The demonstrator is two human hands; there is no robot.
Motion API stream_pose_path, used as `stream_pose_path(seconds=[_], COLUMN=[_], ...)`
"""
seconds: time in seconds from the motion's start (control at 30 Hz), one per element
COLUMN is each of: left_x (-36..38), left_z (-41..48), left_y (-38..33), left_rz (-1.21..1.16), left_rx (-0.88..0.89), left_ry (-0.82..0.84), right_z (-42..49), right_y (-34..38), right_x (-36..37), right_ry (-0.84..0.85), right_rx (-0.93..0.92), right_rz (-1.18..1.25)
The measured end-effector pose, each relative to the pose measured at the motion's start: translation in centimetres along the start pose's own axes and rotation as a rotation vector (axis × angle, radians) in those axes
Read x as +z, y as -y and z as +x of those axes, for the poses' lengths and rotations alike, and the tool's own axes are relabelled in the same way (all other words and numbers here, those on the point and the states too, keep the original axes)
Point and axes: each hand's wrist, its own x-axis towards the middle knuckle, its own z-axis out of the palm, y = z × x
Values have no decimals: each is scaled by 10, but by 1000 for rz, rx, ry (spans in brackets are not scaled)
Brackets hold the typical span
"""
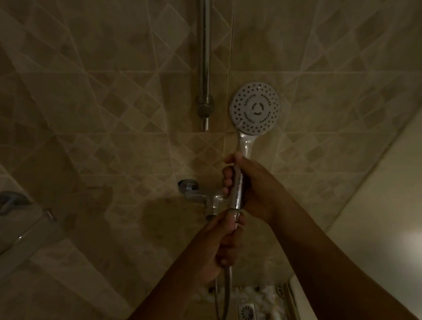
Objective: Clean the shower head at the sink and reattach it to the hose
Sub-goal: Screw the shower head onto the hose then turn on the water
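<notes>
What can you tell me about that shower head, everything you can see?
The shower head has a round pale face dotted with dark spray holes around a central ring, on a shiny chrome-looking handle. It is held upright, face towards the camera, before the tiled wall, right of the metal rail. The right hand grips its handle; the left hand holds the hose at the handle's base.

White round shower head [254, 110] stands upright, spray face toward camera, chrome handle's base meeting the hose [227, 286].
</notes>
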Motion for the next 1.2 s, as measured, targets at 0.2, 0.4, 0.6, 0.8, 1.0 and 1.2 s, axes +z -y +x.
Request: stream_pose_path(seconds=[0.2, 0.4, 0.6, 0.8, 1.0, 1.2], left_x=[9, 7, 13, 16, 21, 19], left_z=[2, 5, 14, 11, 4, 6], left_y=[-7, 0, 12, 11, -8, 1], left_rz=[-155, -120, 221, 158, -120, -161], left_rx=[-113, -78, 53, 68, -43, -75], left_ry=[328, 205, -201, -181, 233, 364], right_z=[-1, 0, 8, 2, -4, -4], right_y=[9, 6, -7, 2, 28, 19], right_x=[-1, -5, -1, -3, -6, -6], right_ry=[514, 286, -357, -171, 406, 546], right_rx=[86, 80, -52, 37, 67, 30], right_rz=[319, 146, -219, -96, 208, 342])
